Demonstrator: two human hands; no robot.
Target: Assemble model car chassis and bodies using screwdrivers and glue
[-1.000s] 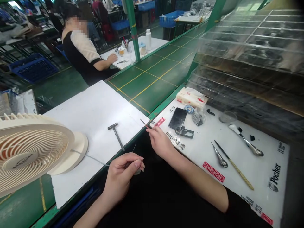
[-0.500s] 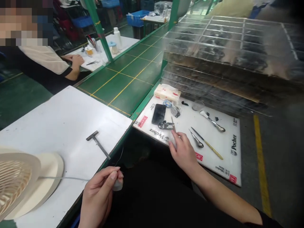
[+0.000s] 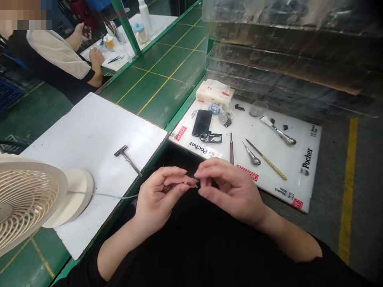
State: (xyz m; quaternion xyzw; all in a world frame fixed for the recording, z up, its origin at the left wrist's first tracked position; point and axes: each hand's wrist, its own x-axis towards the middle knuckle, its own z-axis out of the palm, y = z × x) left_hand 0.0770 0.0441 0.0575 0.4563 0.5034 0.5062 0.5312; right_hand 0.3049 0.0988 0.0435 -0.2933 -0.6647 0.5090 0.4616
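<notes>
My two hands are close together in front of my dark clothing, fingertips facing. My left hand [image 3: 160,195] pinches thumb against fingers; anything between them is too small or hidden to name. My right hand [image 3: 231,189] has curved fingers with the thumb held apart, and nothing shows in its grasp. Beyond it on the white printed board [image 3: 269,137] lies a thin tool with a dark red handle [image 3: 231,150]. Beside that tool are a short metal pointed tool [image 3: 251,154] and a file with a yellow handle [image 3: 267,161]. A small black frame-like part [image 3: 213,138] touches the phone [image 3: 202,122].
A beige fan [image 3: 30,199] and a T-shaped metal tool [image 3: 127,159] stand on the white table at left. Stacked clear trays [image 3: 284,59] rise behind the board. A tissue pack [image 3: 214,92] sits near them. Across the green bench [image 3: 167,67] a co-worker [image 3: 62,56] sits.
My right hand has left the thin tool on the board and come over to my left hand. My left hand has risen to the right; the whitish piece in it no longer shows.
</notes>
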